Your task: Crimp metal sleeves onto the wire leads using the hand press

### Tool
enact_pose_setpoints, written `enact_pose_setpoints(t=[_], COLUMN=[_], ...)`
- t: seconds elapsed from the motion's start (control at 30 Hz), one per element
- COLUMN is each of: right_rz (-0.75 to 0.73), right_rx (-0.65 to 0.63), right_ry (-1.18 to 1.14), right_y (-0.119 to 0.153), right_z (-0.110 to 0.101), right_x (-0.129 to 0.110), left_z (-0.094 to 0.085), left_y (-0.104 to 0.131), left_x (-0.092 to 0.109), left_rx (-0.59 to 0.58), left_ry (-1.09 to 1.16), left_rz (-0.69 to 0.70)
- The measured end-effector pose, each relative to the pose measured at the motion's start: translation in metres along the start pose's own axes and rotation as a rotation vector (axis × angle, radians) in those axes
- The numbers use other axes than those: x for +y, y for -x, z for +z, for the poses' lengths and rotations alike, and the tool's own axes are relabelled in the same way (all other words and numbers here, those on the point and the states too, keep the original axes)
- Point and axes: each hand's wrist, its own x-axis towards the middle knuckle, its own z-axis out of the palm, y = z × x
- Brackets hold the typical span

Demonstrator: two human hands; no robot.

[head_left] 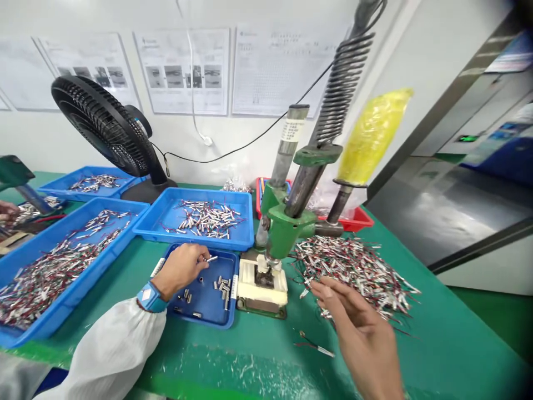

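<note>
My left hand [185, 269] is over the small blue tray [200, 318], its thumb and fingers pinching a small metal cylinder [212, 259]. More loose metal cylinders [224, 286] lie in that tray. My right hand [362, 333] is at the near-left edge of a heap of small wired parts [353, 266] with red and dark leads. Its fingertips are drawn together at a small wired part [305, 292]; the exact grip is partly hidden. Between my hands stands a green hand press [287, 228], its ram down close to the cream-coloured block fixture [263, 283].
Blue trays of wired parts stand left [79, 278] and behind [194, 241]. One wired part [325, 351] lies near the front. The press lever has a yellow-wrapped handle [370, 139]. A black fan [102, 125] and red tray [358, 219] are behind. Another person's hand [8, 212] shows far left.
</note>
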Motion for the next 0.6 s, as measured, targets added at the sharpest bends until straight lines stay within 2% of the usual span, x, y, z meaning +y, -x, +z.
enact_pose_setpoints(t=[0.07, 0.17, 0.4, 0.5, 0.6], right_rz=[-0.019, -0.057, -0.128, -0.111, 0.008], right_rx=[-0.038, -0.104, -0.124, -0.119, -0.141], right_ry=[-0.023, -0.035, -0.022, -0.053, -0.114], right_y=[0.003, 0.01, 0.018, 0.014, 0.012], right_z=[0.007, 0.019, 0.062, 0.079, 0.088], right_x=[-0.002, -0.003, -0.01, -0.012, -0.012], left_z=[0.003, 0.004, 0.008, 0.012, 0.017], left_y=[-0.002, -0.001, 0.009, 0.009, 0.007], left_x=[0.002, 0.01, 0.051, 0.067, 0.079], left_rx=[0.033, 0.158, 0.346, 0.343, 0.289], left_ry=[0.067, 0.272, 0.744, 0.872, 0.997], left_rz=[0.026, 0.059, 0.087, 0.118, 0.121])
